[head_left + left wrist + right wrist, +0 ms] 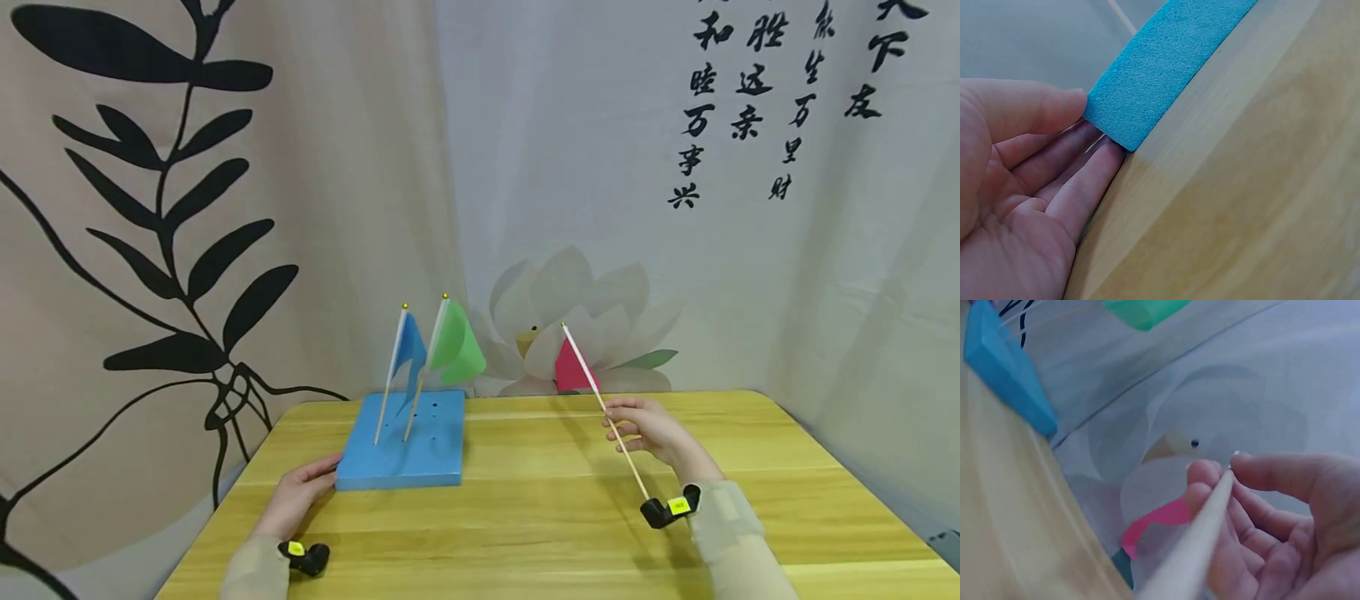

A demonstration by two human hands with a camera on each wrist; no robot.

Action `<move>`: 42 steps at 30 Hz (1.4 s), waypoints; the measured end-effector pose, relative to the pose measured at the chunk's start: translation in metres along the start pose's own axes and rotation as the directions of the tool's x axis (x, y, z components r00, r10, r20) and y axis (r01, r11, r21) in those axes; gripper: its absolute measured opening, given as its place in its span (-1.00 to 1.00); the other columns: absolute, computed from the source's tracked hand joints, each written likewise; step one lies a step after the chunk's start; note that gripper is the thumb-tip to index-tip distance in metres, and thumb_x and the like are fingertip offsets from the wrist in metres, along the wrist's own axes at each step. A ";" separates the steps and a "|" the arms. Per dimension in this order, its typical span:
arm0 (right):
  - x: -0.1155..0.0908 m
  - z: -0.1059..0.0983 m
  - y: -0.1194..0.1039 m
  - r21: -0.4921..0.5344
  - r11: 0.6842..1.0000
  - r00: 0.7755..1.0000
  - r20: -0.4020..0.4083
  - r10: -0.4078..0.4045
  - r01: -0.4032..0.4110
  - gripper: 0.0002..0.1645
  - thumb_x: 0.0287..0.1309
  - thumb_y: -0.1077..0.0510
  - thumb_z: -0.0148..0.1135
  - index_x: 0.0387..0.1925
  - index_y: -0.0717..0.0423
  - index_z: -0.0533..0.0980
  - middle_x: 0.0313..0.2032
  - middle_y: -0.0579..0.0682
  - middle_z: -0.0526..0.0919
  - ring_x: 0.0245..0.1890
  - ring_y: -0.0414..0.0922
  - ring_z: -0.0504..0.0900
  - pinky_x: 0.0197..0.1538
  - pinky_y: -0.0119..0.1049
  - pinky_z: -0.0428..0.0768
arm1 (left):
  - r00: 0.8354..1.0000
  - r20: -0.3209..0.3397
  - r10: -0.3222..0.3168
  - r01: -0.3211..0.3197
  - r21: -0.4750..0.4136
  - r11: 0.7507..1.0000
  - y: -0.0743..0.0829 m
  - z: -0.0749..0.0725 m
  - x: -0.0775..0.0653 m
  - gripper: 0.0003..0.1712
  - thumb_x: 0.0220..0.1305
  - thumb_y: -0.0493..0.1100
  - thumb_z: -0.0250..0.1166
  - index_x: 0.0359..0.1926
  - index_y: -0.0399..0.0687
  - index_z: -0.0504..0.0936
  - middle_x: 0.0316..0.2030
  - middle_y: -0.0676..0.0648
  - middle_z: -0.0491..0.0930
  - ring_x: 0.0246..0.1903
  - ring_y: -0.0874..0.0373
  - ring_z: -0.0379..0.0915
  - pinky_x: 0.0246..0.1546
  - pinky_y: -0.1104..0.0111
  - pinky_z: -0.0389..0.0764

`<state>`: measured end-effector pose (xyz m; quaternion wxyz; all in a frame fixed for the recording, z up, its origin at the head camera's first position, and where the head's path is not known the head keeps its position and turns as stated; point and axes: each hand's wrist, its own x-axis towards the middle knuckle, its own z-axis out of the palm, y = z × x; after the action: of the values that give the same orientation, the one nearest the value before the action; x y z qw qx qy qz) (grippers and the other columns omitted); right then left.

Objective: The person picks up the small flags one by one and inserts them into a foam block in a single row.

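Note:
A blue foam block [399,468] with small holes in its top lies on the table. In it stand a blue flag [409,350] and a green flag [459,346], both on thin sticks leaning a little right. My left hand [303,492] touches the block's left side near its front corner; the left wrist view shows the thumb and fairly straight fingers [1088,187] against that corner. Right of the block, my right hand [651,429] pinches the stick of a red flag [573,367] between thumb and fingertips. The flag is held in the air, its stick tilted, cloth end up and left.
The wooden table [540,533] runs up to a curtain [360,208] printed with a dark plant, a pale lotus and black characters. Each wrist wears a small black camera, one at the left sleeve [255,571] and one at the right sleeve [738,533].

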<state>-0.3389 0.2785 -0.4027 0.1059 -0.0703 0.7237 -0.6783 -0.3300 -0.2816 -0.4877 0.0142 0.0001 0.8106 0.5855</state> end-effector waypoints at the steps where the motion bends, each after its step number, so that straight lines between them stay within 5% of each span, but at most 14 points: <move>1: 0.000 0.002 -0.003 0.008 1.000 1.000 -0.005 -0.009 0.009 -0.81 0.37 0.17 0.09 -0.08 0.17 0.52 -0.33 -0.03 0.64 -0.40 -0.15 0.66 -0.35 -0.25 0.69 | 1.000 -0.001 0.002 -0.002 0.001 1.000 0.001 0.000 0.000 -0.45 0.41 -0.23 0.12 0.36 -0.32 0.33 0.36 -0.30 0.25 0.36 -0.15 0.10 0.26 0.17 0.33; 17: 0.009 0.042 -0.036 0.152 0.978 0.989 -0.065 -0.131 0.139 -0.90 0.36 0.17 0.13 -0.13 0.06 0.49 -0.31 -0.02 0.62 -0.36 -0.10 0.67 -0.22 -0.13 0.70 | 1.000 -0.012 -0.017 0.016 -0.024 1.000 0.002 0.003 -0.001 -0.46 0.41 -0.24 0.13 0.35 -0.34 0.33 0.35 -0.31 0.25 0.35 -0.16 0.11 0.26 0.15 0.34; 24: 0.017 0.064 -0.043 0.244 0.945 0.975 -0.086 -0.204 0.219 -0.92 0.36 0.21 0.12 -0.17 -0.01 0.51 -0.33 -0.02 0.63 -0.35 -0.10 0.68 -0.27 -0.19 0.70 | 1.000 -0.024 -0.011 0.011 -0.013 1.000 0.003 0.002 -0.002 -0.46 0.40 -0.24 0.14 0.34 -0.34 0.35 0.34 -0.31 0.27 0.35 -0.16 0.13 0.28 0.09 0.30; 42: 0.036 0.119 -0.062 0.312 0.892 0.943 -0.035 -0.332 0.326 -0.89 0.35 0.25 0.12 -0.14 0.04 0.49 -0.30 0.05 0.65 -0.29 -0.03 0.69 -0.11 -0.03 0.67 | 0.999 -0.033 -0.015 0.014 -0.011 1.000 0.001 0.004 -0.003 -0.45 0.38 -0.23 0.15 0.32 -0.39 0.37 0.32 -0.35 0.27 0.34 -0.27 0.09 0.29 -0.04 0.24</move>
<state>-0.3467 0.1507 -0.3499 0.0065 -0.1802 0.5834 -0.7919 -0.3272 -0.2777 -0.4875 0.0051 -0.0156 0.8075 0.5896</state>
